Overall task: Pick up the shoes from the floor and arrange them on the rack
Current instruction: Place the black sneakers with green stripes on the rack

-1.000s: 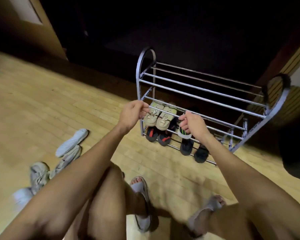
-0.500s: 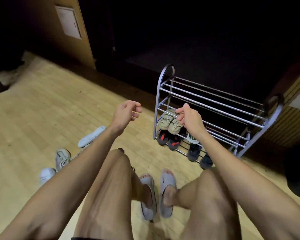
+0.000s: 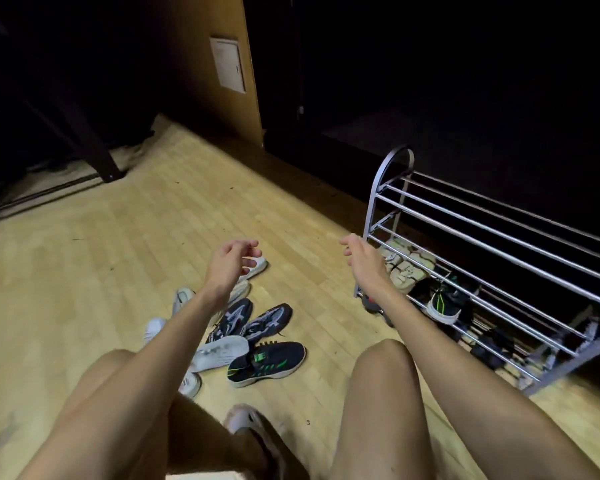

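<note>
Both hands hang empty above the wooden floor (image 3: 84,289), left of the metal shoe rack (image 3: 499,237): the left hand (image 3: 231,263) has its fingers loosely curled and apart, gripping nothing, over a white shoe (image 3: 257,264); the right hand (image 3: 359,256) shows its fingers relaxed and slightly spread, near the rack's left end but touching no rail. Several shoes lie heaped on the floor well left of the rack, among them a black shoe with green stripes (image 3: 267,362), a pair of dark patterned trainers (image 3: 253,320) and a white shoe turned sole-up (image 3: 219,351). On the rack's middle shelf sit beige shoes (image 3: 407,266) and one black-and-green shoe (image 3: 444,303), with darker footwear dimly seen on the lowest rails. Because the pile overlaps, a grab at one shoe could drag or tip its neighbours, and mismatched mates could be picked; a shoe set carelessly across the thin rails might slip between them. Half a second earlier the hands hovered at the rack's front rails; they have since drawn away to the left, and the view has swung toward the pile, revealing more shoes on the floor.
</note>
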Motion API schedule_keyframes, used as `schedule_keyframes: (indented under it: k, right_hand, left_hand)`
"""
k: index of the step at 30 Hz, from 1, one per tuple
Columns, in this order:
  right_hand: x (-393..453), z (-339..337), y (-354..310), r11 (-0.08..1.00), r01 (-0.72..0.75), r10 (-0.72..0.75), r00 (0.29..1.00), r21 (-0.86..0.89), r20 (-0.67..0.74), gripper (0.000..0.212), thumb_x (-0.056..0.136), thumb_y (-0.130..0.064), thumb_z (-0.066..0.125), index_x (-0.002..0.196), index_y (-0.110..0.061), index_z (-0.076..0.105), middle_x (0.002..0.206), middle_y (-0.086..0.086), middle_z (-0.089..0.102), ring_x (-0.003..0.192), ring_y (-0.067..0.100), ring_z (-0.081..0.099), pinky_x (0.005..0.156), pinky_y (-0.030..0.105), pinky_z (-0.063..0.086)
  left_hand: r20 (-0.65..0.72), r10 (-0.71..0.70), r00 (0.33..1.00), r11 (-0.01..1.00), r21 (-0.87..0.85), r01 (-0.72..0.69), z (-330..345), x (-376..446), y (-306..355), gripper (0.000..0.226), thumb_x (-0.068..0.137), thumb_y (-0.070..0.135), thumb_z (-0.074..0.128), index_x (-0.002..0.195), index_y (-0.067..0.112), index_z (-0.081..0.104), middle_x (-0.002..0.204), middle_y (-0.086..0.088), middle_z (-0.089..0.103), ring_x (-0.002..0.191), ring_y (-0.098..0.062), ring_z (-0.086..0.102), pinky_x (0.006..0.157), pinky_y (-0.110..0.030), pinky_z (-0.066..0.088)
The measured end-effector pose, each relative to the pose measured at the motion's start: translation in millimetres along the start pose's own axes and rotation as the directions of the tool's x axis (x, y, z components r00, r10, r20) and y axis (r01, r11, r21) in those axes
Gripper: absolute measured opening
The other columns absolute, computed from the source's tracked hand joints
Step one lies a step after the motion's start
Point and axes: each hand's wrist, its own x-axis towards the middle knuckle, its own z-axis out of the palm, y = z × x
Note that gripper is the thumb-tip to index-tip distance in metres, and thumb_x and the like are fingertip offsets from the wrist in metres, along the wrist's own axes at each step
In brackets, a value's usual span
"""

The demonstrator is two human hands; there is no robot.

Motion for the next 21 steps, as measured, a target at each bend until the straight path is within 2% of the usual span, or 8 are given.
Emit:
schedule_keyframes:
  k: [2,5,8,11,16,19,20,21]
  right_hand:
    - [3,18,3,1.000,-0.011,0.011,0.999,0.001,0.050,0.043,0.103,-0.039,0.029,0.125,-0.020,0.062,0.122,0.001,0.058,0.121,0.023,0.054,0.099,0.038,0.040]
    - [10,42,12,1.000,-0.031,0.031,0.994,-0.001,0.107,0.044,0.104,-0.039,0.027,0.126,-0.018,0.060,0.117,0.000,0.056,0.120,0.024,0.054,0.100,0.037,0.040]
    - [21,62,23,0.997,-0.080,0.082,0.987,-0.019,0.135,0.046,0.104,-0.041,0.026,0.128,-0.019,0.059,0.125,0.005,0.058,0.121,0.025,0.053,0.101,0.038,0.039]
    - [34,74,38,0.988,-0.151,0.152,0.979,-0.019,0.135,0.043,0.103,-0.043,0.027,0.119,-0.027,0.064,0.116,0.001,0.056,0.120,0.025,0.054,0.099,0.038,0.040]
    - [59,89,74,0.969,-0.243,0.247,0.960,-0.045,0.129,0.045,0.103,-0.042,0.026,0.113,-0.029,0.067,0.106,-0.002,0.055,0.101,0.019,0.053,0.087,0.033,0.038]
    - [73,103,103,0.946,-0.322,0.324,0.939,-0.033,0.115,0.040,0.102,-0.043,0.028,0.099,-0.033,0.066,0.098,0.000,0.053,0.081,0.011,0.049,0.074,0.031,0.039]
    - [79,107,113,0.935,-0.352,0.354,0.929,-0.038,0.113,0.041,0.103,-0.043,0.028,0.103,-0.031,0.067,0.097,-0.001,0.055,0.081,0.011,0.049,0.075,0.031,0.040]
    - [85,111,125,0.925,-0.377,0.381,0.917,-0.058,0.119,0.045,0.104,-0.044,0.026,0.110,-0.027,0.067,0.100,-0.001,0.056,0.088,0.014,0.052,0.083,0.034,0.043]
  left_hand:
    - [-0.031,-0.028,0.999,1.000,0.014,0.028,-11,2,-17,0.026,0.098,0.016,0.041,0.101,0.011,0.067,0.084,-0.003,0.068,0.066,-0.012,0.055,0.063,-0.025,0.042]
    - [-0.063,-0.066,0.996,0.998,-0.004,0.065,-25,11,-39,0.026,0.099,0.013,0.040,0.096,0.012,0.066,0.083,-0.005,0.067,0.065,-0.012,0.055,0.065,-0.027,0.043]
    - [-0.092,-0.094,0.991,0.996,-0.010,0.093,-38,26,-58,0.026,0.100,0.013,0.039,0.097,0.010,0.065,0.083,-0.005,0.067,0.064,-0.013,0.054,0.063,-0.026,0.042]
    - [-0.103,-0.128,0.986,0.992,-0.007,0.128,-49,45,-76,0.026,0.100,0.013,0.040,0.096,0.009,0.066,0.082,-0.006,0.067,0.065,-0.014,0.053,0.063,-0.026,0.042]
    - [-0.147,-0.205,0.968,0.978,0.005,0.208,-55,75,-122,0.026,0.098,0.008,0.041,0.096,0.005,0.066,0.078,-0.008,0.066,0.062,-0.013,0.053,0.048,-0.012,0.043]
    - [-0.122,-0.279,0.952,0.956,0.051,0.287,-53,85,-162,0.028,0.097,0.007,0.039,0.092,0.004,0.066,0.080,-0.012,0.065,0.060,-0.015,0.050,0.048,-0.016,0.040]
    - [-0.119,-0.306,0.944,0.946,0.071,0.316,-52,89,-176,0.028,0.097,0.006,0.039,0.089,0.003,0.066,0.078,-0.012,0.064,0.059,-0.015,0.049,0.047,-0.016,0.039]
    - [-0.122,-0.338,0.933,0.931,0.102,0.351,-52,93,-191,0.028,0.096,0.005,0.040,0.088,0.003,0.066,0.076,-0.012,0.063,0.058,-0.016,0.048,0.046,-0.016,0.038]
